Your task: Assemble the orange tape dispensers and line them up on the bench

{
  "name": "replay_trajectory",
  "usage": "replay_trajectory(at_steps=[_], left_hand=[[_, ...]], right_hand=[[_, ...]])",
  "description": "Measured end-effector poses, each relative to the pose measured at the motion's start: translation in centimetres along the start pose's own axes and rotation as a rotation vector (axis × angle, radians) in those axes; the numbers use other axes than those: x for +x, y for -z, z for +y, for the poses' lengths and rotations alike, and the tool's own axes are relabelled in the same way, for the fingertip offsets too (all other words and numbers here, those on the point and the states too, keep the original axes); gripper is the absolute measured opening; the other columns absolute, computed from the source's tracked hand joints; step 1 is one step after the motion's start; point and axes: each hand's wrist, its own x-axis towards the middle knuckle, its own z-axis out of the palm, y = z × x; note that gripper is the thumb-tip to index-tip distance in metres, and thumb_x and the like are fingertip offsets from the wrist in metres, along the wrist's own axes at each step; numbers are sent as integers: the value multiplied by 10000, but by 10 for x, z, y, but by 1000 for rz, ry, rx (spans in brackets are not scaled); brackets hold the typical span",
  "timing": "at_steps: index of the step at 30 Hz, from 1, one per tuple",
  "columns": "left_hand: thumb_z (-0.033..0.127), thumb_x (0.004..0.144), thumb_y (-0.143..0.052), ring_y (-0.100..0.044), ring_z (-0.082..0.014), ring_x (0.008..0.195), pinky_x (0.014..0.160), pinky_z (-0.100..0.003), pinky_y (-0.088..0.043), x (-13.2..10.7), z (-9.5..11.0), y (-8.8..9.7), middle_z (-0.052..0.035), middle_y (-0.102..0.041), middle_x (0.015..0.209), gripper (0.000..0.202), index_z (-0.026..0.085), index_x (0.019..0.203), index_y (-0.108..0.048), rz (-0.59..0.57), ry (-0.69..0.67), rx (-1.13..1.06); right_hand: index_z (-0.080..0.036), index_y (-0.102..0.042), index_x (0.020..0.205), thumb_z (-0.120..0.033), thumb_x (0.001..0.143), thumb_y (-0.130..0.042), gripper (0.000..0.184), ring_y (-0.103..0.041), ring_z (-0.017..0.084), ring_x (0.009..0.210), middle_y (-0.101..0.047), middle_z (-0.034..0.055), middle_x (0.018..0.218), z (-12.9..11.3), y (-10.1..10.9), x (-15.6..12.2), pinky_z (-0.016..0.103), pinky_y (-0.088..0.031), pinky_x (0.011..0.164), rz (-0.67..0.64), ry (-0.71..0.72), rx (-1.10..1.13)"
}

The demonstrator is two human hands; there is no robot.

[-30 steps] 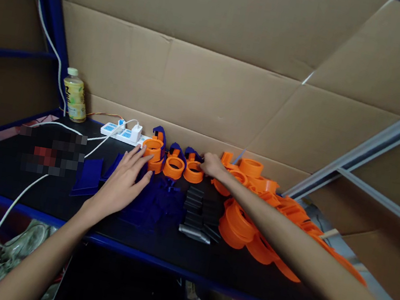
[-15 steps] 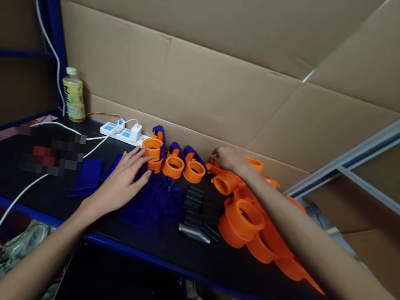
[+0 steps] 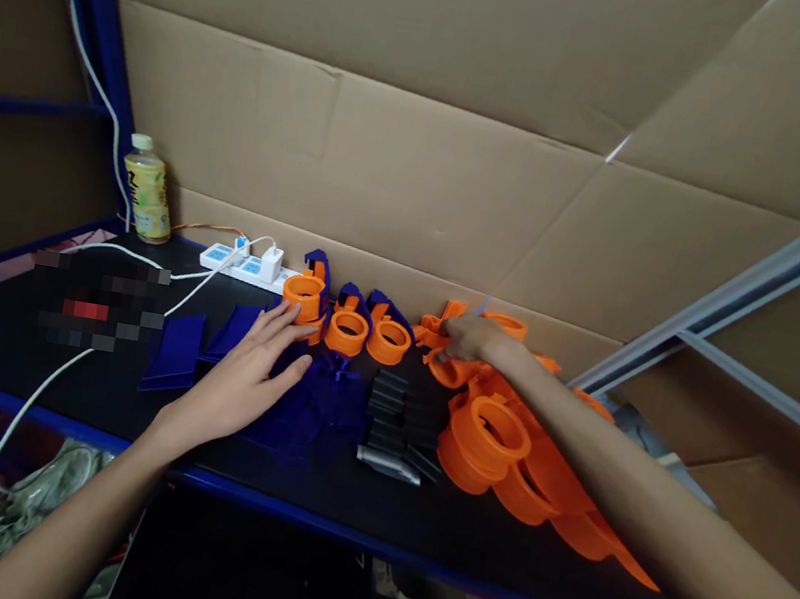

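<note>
My left hand [image 3: 245, 378] lies flat with fingers spread on a heap of dark blue plastic parts [image 3: 311, 407], its fingertips close to the leftmost of three orange-and-blue ring assemblies [image 3: 305, 297] lined up along the cardboard wall. My right hand [image 3: 471, 337] reaches over a pile of orange rings [image 3: 492, 436] and closes its fingers round an orange ring piece [image 3: 440, 331] at the back of that pile. Between the hands lies a stack of black blocks [image 3: 394, 410] and a grey metal piece [image 3: 389, 464].
A white power strip [image 3: 243, 264] with plugs and white cables sits at the back left, beside a yellow drink bottle [image 3: 148, 189]. Flat blue pieces [image 3: 175, 352] lie to the left. Cardboard walls the back; a grey metal rail [image 3: 750, 294] slants on the right.
My right hand left the third ring assembly and moved right to the back of the orange pile, where it closed on an orange piece. My left hand barely shifted.
</note>
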Motion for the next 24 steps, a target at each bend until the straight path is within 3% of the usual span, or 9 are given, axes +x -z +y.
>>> replay_trajectory(at_steps=[4,9,13,16,18,21,24], left_hand=[[438,1016,-459,-262,-260,1540,1253,-534,-227,-1,2,0,-59,-464,1575,428,289,1408,-543,-12,-14,-31],[448,1006,-487,-299,-259,1525,1248,-521,-248,-2,6,2,-42,-483,1565,414,310,1387,-571,-6,-10,-120],[443,986,-542,-371,-263,1490,1255,-507,-230,-2,9,2,-30,-513,1544,445,328,1416,-559,25,29,-334],[431,963,-601,-409,-268,1471,1250,-483,-252,-3,13,-1,-37,-490,1569,510,324,1456,-522,7,103,-665],[424,954,-619,-436,-281,1455,1227,-480,-302,-3,19,-3,-65,-504,1558,548,301,1474,-497,7,136,-942],[453,967,-578,-524,-322,1383,1153,-512,-407,-3,32,-5,-127,-574,1487,515,235,1430,-528,53,166,-1323],[445,974,-545,-594,-344,1307,1096,-546,-460,-4,43,-3,-142,-592,1465,505,227,1429,-517,121,212,-1481]], right_hand=[[-152,-740,1164,-414,764,-784,480,-687,338,1062,-739,191,1120,6,11,-4,370,-492,851,-9,-7,-4],[-143,-680,1277,-497,847,-679,557,-692,307,1054,-731,178,1185,21,40,-10,334,-494,812,72,-33,24],[-167,-637,1346,-628,884,-583,655,-689,317,1029,-736,167,1169,15,67,-39,354,-494,803,296,-34,116],[-166,-675,1299,-630,886,-597,626,-698,266,877,-766,125,985,-20,79,-84,331,-495,762,514,75,350],[-177,-686,1277,-583,916,-590,551,-674,209,771,-758,76,904,-54,78,-119,302,-493,711,531,205,581],[-202,-690,1256,-517,953,-587,449,-642,150,725,-738,33,892,-107,64,-165,251,-491,653,386,422,908],[-232,-635,1330,-472,954,-616,447,-628,125,707,-723,15,915,-149,39,-192,212,-481,593,182,524,1141]])
